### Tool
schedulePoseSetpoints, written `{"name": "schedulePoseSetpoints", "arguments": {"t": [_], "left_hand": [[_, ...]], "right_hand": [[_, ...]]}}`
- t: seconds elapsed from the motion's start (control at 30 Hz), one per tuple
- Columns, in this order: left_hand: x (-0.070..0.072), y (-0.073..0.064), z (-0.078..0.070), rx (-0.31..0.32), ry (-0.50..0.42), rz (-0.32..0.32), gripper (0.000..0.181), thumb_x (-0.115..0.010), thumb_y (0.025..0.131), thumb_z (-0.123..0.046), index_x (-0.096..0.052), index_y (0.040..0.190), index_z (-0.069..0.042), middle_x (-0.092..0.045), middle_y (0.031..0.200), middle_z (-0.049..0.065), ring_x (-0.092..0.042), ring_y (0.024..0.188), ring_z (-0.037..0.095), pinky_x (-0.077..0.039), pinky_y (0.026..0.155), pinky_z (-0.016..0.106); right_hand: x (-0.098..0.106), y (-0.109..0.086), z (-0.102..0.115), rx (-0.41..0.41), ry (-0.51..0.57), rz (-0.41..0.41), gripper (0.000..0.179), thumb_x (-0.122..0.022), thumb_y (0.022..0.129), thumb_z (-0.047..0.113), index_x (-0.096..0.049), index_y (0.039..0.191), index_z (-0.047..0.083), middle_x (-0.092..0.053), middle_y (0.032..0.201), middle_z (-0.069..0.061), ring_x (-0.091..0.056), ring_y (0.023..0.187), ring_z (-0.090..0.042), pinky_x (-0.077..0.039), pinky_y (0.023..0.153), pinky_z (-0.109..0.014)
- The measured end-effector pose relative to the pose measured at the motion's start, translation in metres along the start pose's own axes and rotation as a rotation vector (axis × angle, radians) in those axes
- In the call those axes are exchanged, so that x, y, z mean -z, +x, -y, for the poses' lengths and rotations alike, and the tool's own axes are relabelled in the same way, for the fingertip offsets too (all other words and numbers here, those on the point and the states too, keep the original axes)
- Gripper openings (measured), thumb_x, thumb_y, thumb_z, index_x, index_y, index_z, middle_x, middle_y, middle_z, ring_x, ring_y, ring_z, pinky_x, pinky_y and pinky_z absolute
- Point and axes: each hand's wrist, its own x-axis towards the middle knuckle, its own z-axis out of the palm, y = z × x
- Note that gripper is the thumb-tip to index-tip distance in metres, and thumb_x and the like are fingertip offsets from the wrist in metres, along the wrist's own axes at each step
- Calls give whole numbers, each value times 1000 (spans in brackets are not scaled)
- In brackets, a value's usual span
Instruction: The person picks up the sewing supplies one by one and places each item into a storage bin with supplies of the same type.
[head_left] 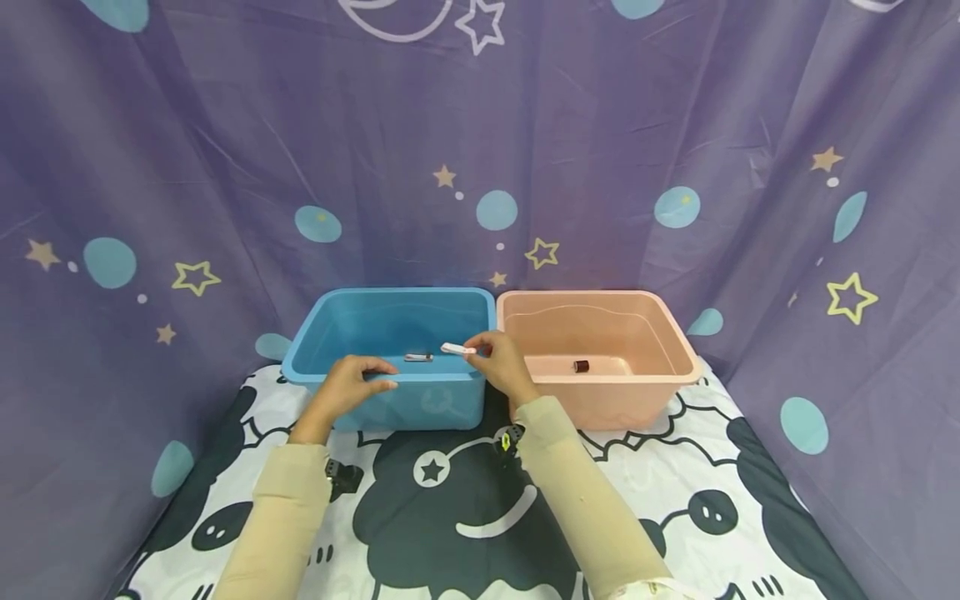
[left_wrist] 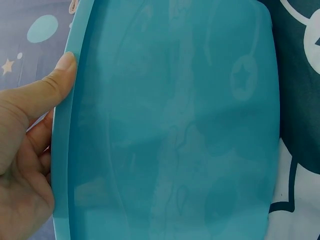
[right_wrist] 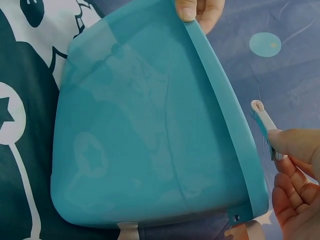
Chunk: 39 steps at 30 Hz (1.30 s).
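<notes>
My left hand (head_left: 350,387) grips the front rim of the blue tub (head_left: 431,377), thumb outside and fingers over the inner side. Between thumb and fingers, my right hand (head_left: 503,363) pinches a white nail clipper (head_left: 456,348) above the tub's front right part. The clipper's rounded end points away from the fingers in the right wrist view, where the thumb (right_wrist: 295,143) lies along its side. A small item with a light top and dark ends (head_left: 418,357), much like a clipper, lies inside the blue tub.
A pink tub (head_left: 600,380) stands right beside the blue one, with a small dark brown cylinder (head_left: 581,366) inside. Both stand on a black and white patterned cloth (head_left: 480,500). A purple curtain (head_left: 405,150) with stars hangs close behind and at the sides.
</notes>
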Motion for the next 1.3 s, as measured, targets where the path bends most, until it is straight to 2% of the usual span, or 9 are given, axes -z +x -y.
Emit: {"name": "schedulePoseSetpoints", "arguments": {"t": [0.57,0.83,1.1,1.3], "left_hand": [[0,0,0,4,-1,-8,24,-73,82,-15,-71,104,-4,-68,107,15,-64,96,30,-53,77,41],[-1,0,0,-2,-1,-3,23,-73,82,-16,-72,103,-6,-69,105,14,-64,96,29,-53,78,41],[-1,0,-1,6,4,-5,24,-73,82,-15,-72,104,-4,-69,105,14,-64,96,30,-53,79,42],[0,-1,-3,12,7,0,23,-73,83,-16,-72,103,-6,-69,104,13,-64,96,29,-53,79,42]], "right_hand": [[-5,10,-1,-29,-26,25,9,-70,83,5,-72,91,3,-64,83,-9,-49,70,-17,-41,58,-23],[-9,14,-1,-48,-94,38,8,-70,83,7,-72,90,5,-64,84,-7,-50,74,-18,-42,62,-25],[-15,18,-3,-34,-74,16,8,-70,83,7,-72,90,3,-66,87,-9,-53,77,-20,-45,67,-27],[-19,20,-3,-43,-90,17,8,-72,83,8,-72,90,4,-64,84,-8,-50,75,-18,-42,66,-27]]}}
